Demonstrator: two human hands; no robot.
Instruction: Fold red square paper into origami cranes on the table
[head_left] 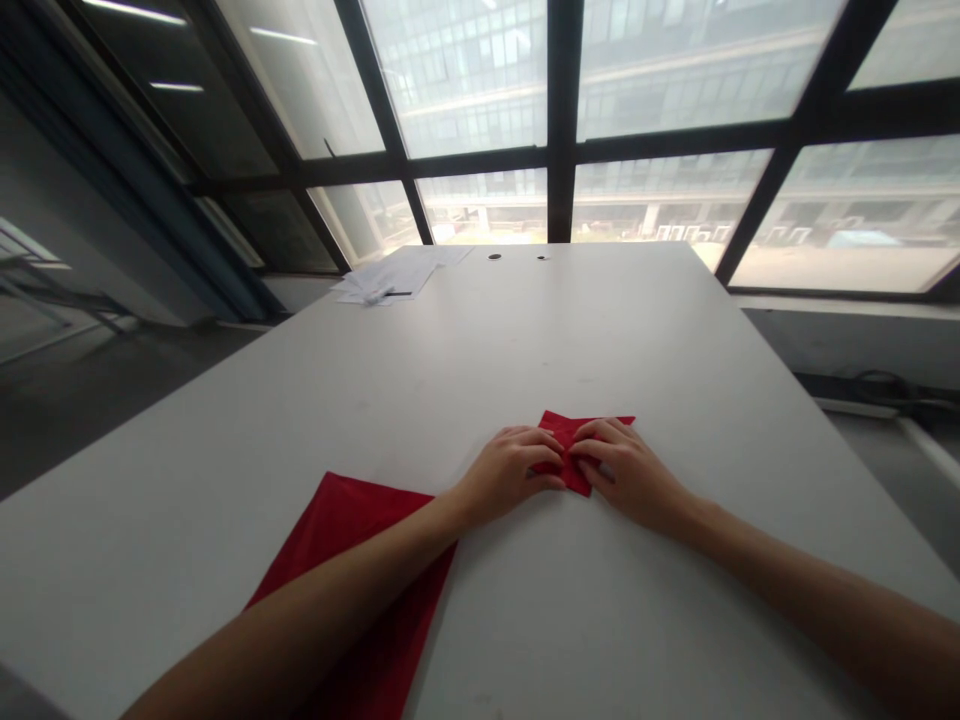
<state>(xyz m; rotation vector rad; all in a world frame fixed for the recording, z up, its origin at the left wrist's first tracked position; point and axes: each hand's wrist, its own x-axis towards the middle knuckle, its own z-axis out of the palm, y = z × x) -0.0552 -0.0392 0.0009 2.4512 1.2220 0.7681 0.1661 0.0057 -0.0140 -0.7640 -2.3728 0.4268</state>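
A small piece of folded red paper [564, 428] lies on the white table in front of me, its pointed corners sticking out past my fingers. My left hand [514, 468] grips its left side, fingers bent over it and thumb at the near edge. From the right, my right hand [622, 465] pinches it near the middle, with fingertips close to those of the left. The fingers hide much of the folds. Under my left forearm lies a larger red sheet [360, 510], flat on the table and partly covered by the arm.
The long white table [480, 350] reaches toward large dark-framed windows. White papers [397, 272] with a dark pen [399, 293] on them lie at its far left. Two small dark round spots [495, 257] show near the far edge. A blue curtain [142, 150] hangs at the left.
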